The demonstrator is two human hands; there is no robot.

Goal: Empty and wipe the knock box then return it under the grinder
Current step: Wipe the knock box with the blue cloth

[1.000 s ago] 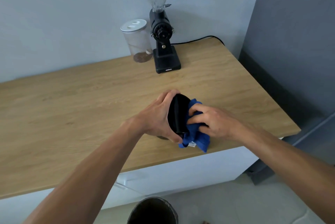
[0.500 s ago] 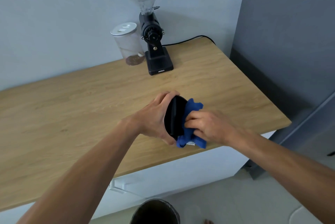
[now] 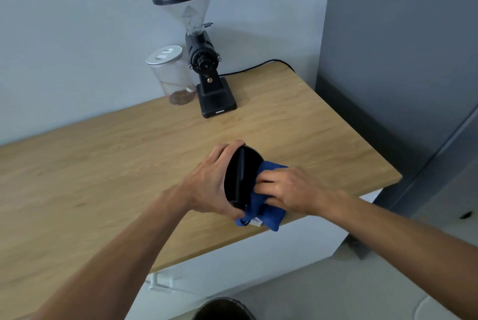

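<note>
A round black knock box (image 3: pixel 241 176) is tipped on its side above the front right of the wooden counter (image 3: pixel 103 164), its mouth facing right. My left hand (image 3: pixel 209 185) grips its body from the left. My right hand (image 3: pixel 287 189) presses a blue cloth (image 3: pixel 266 212) into the box's mouth, with fingers reaching inside. Part of the cloth hangs below the box. The black grinder (image 3: pixel 204 61) with a clear hopper stands at the back of the counter by the wall; the spot on its base is bare.
A clear jar (image 3: pixel 173 76) with a white lid and some brown grounds stands left of the grinder. A black cable (image 3: pixel 258 67) runs from the grinder to the right. A dark bin (image 3: pixel 222 309) sits on the floor below the counter edge. A grey wall rises at right.
My right hand with the cloth has pushed further into the knock box's mouth. The view has shifted slightly; the box stays in my left hand.
</note>
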